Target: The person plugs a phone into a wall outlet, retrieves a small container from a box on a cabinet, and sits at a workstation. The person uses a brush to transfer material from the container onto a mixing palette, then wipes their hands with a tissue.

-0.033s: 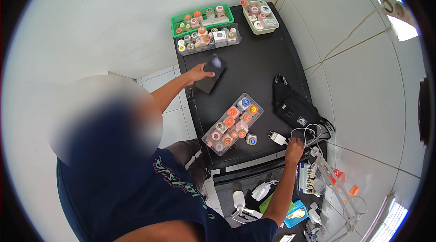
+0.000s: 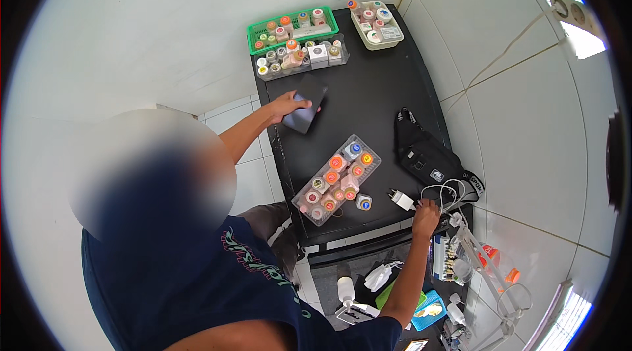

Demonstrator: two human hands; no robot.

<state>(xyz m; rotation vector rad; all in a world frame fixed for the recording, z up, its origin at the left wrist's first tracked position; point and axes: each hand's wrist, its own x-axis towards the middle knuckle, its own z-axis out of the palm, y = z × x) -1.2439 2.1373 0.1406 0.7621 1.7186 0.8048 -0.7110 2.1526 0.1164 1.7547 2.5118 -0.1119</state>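
My left hand [image 2: 289, 104] holds a dark, flat phone-like slab [image 2: 304, 117] over the black table [image 2: 368, 87], its thumb across the face. Lower right, my right hand [image 2: 426, 214] has its fingers closed on a white cable [image 2: 445, 198], just beside a white plug charger [image 2: 401, 199]. Between the hands sits a clear plastic tray [image 2: 304, 213] crowded with small jars of orange, pink and blue lids. A single blue-lidded jar [image 2: 364, 202] stands outside it. A black waist bag [image 2: 421, 160] lies to the right, near the cable.
A green basket [image 2: 253, 38], clear tray [image 2: 343, 54] and cream container [image 2: 399, 38] hold jars at the back. A lower desk [image 2: 319, 275] carries a white lamp arm [image 2: 480, 252], bottles and trays. A socket strip [image 2: 579, 18] is on the tiled wall.
The dark slab in my left hand has tilted slightly, so the sheen on it has shifted from its top end to its lower part. My right hand looks unchanged.
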